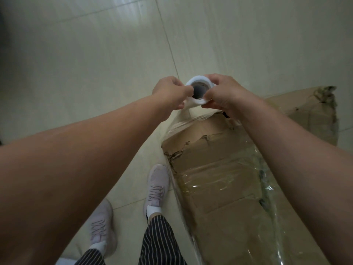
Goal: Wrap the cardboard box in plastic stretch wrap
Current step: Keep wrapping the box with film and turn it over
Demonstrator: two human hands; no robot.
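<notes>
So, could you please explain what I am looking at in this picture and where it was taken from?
There is no machine: the grips here are a person's two bare hands. The single picture comes from a camera worn on the head, looking down, so you see both forearms and shoes on the tiled floor. The left hand and right hand each pinch the end of a roll of stretch wrap, seen end-on. The film runs from it to the cardboard box on the floor, already partly covered in clear wrap. More torn cardboard lies behind it.
</notes>
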